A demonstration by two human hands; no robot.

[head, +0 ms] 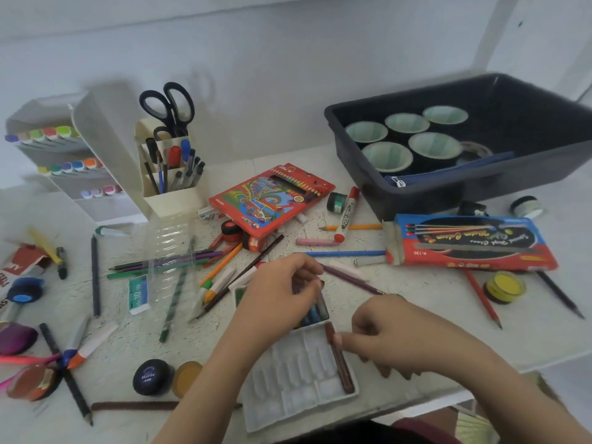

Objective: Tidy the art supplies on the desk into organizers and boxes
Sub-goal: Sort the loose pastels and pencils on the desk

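Head view takes in the desk from above, with both hands brought together at the lower centre of the frame over a white moulded plastic tray (pixel 298 382) — the ribbed insert of a crayon set, laid flat near the desk's front edge so that its slots face up and can be filled one by one. A dark brown wax crayon (pixel 342 363) is laid lengthwise in the slot at the tray's right edge; the slots to its left are seen bare.

The right hand (pixel 397 334) is curled, and the crayon's upper end is pinched between thumb and forefinger, seemingly so that it can be pressed down into its groove. The left hand (pixel 282 293) is closed round a small bundle of mixed-colour crayons (pixel 315 310), held just above the tray's top edge — judged to be a stock at the ready for the empty slots.

Loose coloured pencils (pixel 221 265) and round paint pots (pixel 153 378) are scattered to the left and right of the hands. A white tiered marker organiser (pixel 96 161) at upper left, a cream pen holder (pixel 173 200) beside it and a dark grey plastic tub (pixel 416 200) at upper right are ranged along the back, well apart from the hands.
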